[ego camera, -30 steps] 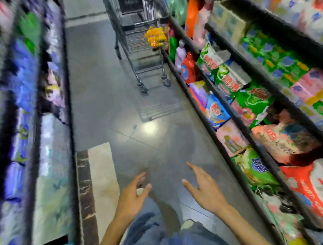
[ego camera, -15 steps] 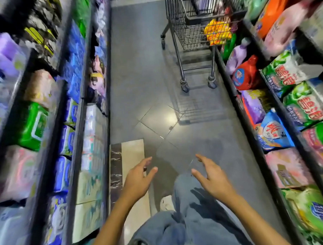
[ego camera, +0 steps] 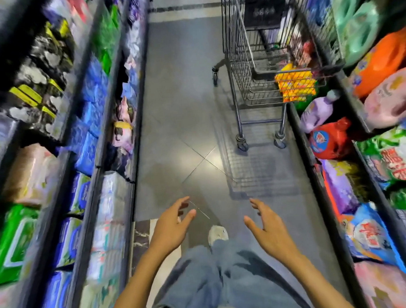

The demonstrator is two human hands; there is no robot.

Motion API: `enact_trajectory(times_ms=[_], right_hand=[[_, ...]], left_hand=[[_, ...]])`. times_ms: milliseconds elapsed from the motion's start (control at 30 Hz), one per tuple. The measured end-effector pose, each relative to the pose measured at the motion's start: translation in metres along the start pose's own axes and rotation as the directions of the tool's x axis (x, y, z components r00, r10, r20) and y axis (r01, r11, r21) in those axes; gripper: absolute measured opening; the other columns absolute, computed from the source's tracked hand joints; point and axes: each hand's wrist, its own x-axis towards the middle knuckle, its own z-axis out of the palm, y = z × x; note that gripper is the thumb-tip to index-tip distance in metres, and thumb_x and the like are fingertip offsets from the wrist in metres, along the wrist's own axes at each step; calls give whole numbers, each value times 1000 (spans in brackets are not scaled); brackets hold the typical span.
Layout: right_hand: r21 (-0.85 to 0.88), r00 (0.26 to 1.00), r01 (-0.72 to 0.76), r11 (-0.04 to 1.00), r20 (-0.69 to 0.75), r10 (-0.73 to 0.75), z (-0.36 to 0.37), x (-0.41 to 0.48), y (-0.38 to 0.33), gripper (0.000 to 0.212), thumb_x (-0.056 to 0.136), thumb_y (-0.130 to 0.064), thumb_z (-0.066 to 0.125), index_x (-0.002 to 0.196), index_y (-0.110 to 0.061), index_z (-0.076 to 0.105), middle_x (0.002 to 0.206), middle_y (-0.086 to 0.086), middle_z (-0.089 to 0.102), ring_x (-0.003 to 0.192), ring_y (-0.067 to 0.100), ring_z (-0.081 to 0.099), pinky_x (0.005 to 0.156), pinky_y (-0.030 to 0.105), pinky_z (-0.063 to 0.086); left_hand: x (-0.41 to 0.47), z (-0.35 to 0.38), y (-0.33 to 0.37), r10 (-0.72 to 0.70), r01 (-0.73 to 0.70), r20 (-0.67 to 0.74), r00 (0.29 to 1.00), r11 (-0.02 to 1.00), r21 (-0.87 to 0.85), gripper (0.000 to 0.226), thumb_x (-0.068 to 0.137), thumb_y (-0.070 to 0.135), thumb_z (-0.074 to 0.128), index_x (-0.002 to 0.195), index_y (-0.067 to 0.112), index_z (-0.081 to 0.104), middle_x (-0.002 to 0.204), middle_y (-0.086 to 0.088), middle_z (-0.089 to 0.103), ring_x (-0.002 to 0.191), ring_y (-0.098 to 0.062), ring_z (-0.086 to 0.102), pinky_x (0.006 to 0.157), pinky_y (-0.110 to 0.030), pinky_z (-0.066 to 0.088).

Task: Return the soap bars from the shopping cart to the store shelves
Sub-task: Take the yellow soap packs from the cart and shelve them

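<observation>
From the head camera, the person is standing in a shop aisle and looking down at both hands. The left hand is reaching out in front, fingers spread and a little bent, holding nothing. The right hand is doing the same, wide open and empty. Both are hanging in the air above the blue jeans and one white shoe.

The shopping cart is waiting well ahead, pushed up close to the shelves on the right. It is made of thin, shiny wire bars and is rolling on small wheels. Inside its near corner, a bunch of yellow-orange packs is lying. These look like the soap bars, small and blocky in crinkly wrap.

I think the person is going back to the cart for more soap. Next, the hands need to get near the cart, reach over the wire rim and grab a pack.

The floor is looking smooth and glossy grey. The shelves are holding squishy bags and hard plastic bottles, all blurry.
</observation>
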Motion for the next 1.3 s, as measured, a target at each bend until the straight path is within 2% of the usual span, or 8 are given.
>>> enact_trajectory(times_ms=[167,400,633,800,1000,1100,1200,1300], right_hand=[[-57,991,111,992,76,-106,-27,100,-46,57,94,-39,50,144,-21,32,147,1,40,132,19,40,106,33,35],[-33,987,131,991,102,-127,-53,232,-84,57,95,-40,49,145,-23,30,148,1,39,134,19,39,108,40,35],[35,997,-47,998,-57,49,-94,343,-112,52,94,-35,53,141,-20,38,140,2,47,127,20,45,101,29,35],[136,964,-173,975,-180,196,-120,389,-115,52,93,-31,55,140,-15,40,139,3,49,126,20,46,98,21,32],[322,843,-324,890,-329,426,-141,416,-104,51,90,-37,57,137,-22,43,137,-4,51,125,15,49,102,26,37],[392,778,-351,851,-384,498,-157,441,-98,49,89,-44,57,133,-24,48,131,-7,55,120,14,53,98,25,39],[455,705,-356,816,-442,554,-189,470,-96,62,79,-61,42,127,-24,54,123,-8,59,114,12,56,92,15,35],[492,606,-376,785,-510,610,-226,500,-97,62,79,-59,42,126,-22,56,119,-4,62,109,18,58,86,18,36]], left_hand=[[51,-30,11,-84,76,-107,991,995,-72,41,91,24,59,131,18,51,128,-1,58,115,-15,55,94,-21,39],[162,-63,23,-149,142,-99,984,987,-72,43,91,26,58,132,15,50,130,-3,58,118,-16,54,102,-30,41],[339,-119,108,15,-16,49,999,1000,21,39,92,29,57,130,19,51,122,4,58,114,-15,56,100,-29,42],[463,-135,198,183,-209,210,960,972,110,42,90,33,60,129,19,52,122,-1,59,106,-16,59,87,-24,44],[563,-105,286,292,-377,407,865,915,143,39,91,30,59,128,19,52,124,-2,60,108,-18,59,95,-33,46],[595,-83,311,317,-437,483,816,886,157,39,92,27,58,130,19,52,126,1,59,109,-15,59,92,-26,44],[623,-69,336,329,-475,541,774,867,153,38,92,32,58,129,26,52,123,7,60,109,-10,59,86,-20,43],[644,-56,370,367,-551,610,702,823,139,41,88,44,55,126,29,54,118,14,63,106,-3,60,83,-15,43]])
